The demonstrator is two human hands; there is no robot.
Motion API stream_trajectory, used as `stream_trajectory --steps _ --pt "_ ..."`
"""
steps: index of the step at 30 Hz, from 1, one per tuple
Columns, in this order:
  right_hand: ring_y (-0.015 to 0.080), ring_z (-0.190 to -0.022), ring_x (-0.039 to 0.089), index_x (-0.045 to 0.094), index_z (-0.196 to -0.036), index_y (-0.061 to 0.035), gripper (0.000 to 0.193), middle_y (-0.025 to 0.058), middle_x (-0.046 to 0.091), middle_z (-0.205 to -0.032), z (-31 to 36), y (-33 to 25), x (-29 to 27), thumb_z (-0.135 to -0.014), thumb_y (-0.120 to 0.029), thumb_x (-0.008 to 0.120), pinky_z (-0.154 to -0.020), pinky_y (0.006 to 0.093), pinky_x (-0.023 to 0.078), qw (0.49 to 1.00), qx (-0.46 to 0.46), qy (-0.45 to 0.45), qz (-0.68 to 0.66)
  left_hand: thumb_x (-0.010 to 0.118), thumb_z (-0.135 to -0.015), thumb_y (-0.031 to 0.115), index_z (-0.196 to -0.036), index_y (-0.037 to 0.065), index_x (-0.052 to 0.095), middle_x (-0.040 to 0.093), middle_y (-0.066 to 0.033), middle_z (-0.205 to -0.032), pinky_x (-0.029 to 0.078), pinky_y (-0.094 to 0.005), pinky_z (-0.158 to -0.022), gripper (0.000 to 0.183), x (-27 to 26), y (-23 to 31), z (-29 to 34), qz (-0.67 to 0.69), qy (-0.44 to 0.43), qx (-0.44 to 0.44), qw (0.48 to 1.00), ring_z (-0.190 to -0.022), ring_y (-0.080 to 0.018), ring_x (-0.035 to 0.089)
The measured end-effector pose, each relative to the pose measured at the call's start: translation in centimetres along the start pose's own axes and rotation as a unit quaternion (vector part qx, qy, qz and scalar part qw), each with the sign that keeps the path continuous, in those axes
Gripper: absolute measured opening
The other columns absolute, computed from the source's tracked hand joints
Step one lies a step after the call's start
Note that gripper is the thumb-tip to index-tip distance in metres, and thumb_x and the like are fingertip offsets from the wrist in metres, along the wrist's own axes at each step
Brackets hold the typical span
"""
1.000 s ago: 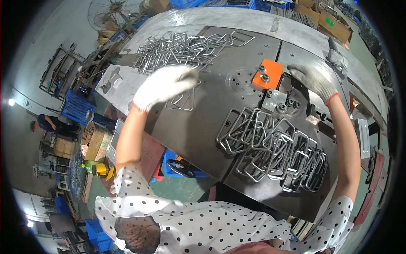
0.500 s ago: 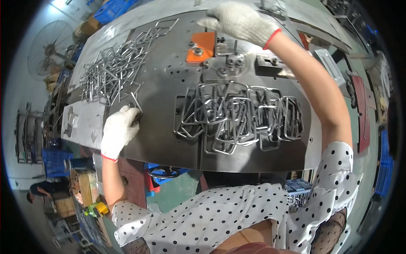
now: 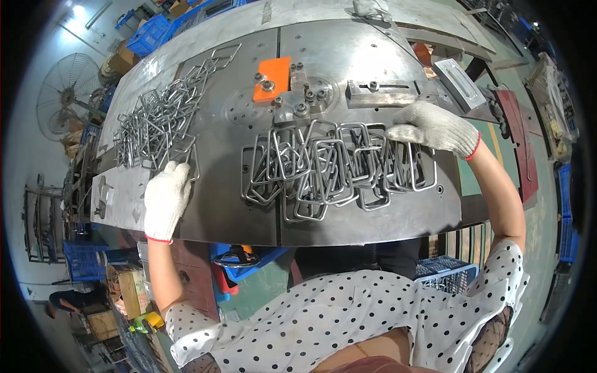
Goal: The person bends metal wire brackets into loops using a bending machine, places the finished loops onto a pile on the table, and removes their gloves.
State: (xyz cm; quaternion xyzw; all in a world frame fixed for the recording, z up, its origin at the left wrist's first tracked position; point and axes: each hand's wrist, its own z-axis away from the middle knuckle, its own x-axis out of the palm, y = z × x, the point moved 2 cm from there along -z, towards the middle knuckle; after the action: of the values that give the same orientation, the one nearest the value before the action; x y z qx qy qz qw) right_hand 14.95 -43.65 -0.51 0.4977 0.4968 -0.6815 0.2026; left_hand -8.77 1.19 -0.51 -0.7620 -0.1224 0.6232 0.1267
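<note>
Reaching bent-fingered with the gloved left hand [image 3: 168, 200] to 1 wire frame [image 3: 197, 165], left of the orange block [image 3: 273, 74] and nearer the body; cannot tell whether gripped. Arching the right hand [image 3: 435, 129] over 1 end of the frame heap [image 3: 326, 168], right of the block; likewise cannot tell. See 1 pile [image 3: 152, 121] left of the block.

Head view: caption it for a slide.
Gloved left hand at a pile of bent metal rods, right hand at another pile, on a metal table.
</note>
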Motion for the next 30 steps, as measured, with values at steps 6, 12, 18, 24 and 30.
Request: stream_trajectory --steps 6,12,18,24,30 --pt "0.0268 -0.11 0.065 0.066 -0.125 0.0031 0.057 0.0196 0.07 -0.121 1.3 -0.3 -0.1 -0.102 -0.048 0.062 -0.101 0.0375 0.05 0.971 0.213 0.005 -0.112 0.066 -0.092 0.012 -0.105 0.01 0.064 0.067 -0.018 -0.1 0.054 -0.048 -0.069 0.013 -0.6 -1.9 0.3 0.065 0.015 -0.037 0.997 -0.083 -0.0397 0.068" --pt "0.0329 -0.097 0.071 0.069 -0.113 -0.0013 0.049 0.0214 0.072 -0.102 -2.4 -2.4 1.2 -0.103 -0.048 0.059 -0.087 0.0454 0.055 0.996 0.079 -0.017 0.022 0.069 -0.087 0.006 -0.115 0.009 0.063 0.066 -0.0176 -0.103 0.054 -0.0476 -0.072 0.029 -2.5 -3.7 -0.2 0.084 0.042 -0.015 0.996 -0.086 -0.0406 0.067" --pt "0.0415 -0.097 0.067 0.068 -0.11 -0.0012 0.038 0.0221 0.069 -0.095 -3.9 -2.9 0.2 -0.099 -0.037 0.065 -0.086 0.048 0.053 0.993 0.039 0.07 0.083 0.069 -0.088 0.003 -0.112 0.004 0.068 0.067 -0.0149 -0.098 0.054 -0.0356 -0.081 0.024 -8.1 -3.8 -1.0 0.24 0.067 -0.043 0.967 -0.089 -0.03 0.069" --pt "0.0252 -0.081 0.069 0.069 -0.116 -0.0026 0.041 0.0126 0.071 -0.092 -7.8 -4.0 -1.4 -0.104 -0.041 0.059 -0.071 0.0352 0.054 0.993 0.011 0.091 -0.078 0.07 -0.093 0.01 -0.119 0.001 0.069 0.072 -0.0093 -0.11 0.054 -0.0302 -0.093 0.028 -11.6 0.5 -7.9 0.409 0.114 -0.027 0.905 -0.103 -0.0157 0.068" --pt "0.0066 -0.063 0.064 0.068 -0.123 -0.002 0.052 0.0039 0.072 -0.088 -15.4 -0.6 3.3 -0.105 -0.049 0.056 -0.041 0.0241 0.047 0.737 0.101 -0.022 -0.668 0.072 -0.085 -0.004 -0.107 0.0 0.073 0.073 -0.0106 -0.106 0.057 -0.035 -0.085 0.022 -10.5 6.7 -15.2 0.444 0.224 0.25 0.831 -0.099 -0.0238 0.07"
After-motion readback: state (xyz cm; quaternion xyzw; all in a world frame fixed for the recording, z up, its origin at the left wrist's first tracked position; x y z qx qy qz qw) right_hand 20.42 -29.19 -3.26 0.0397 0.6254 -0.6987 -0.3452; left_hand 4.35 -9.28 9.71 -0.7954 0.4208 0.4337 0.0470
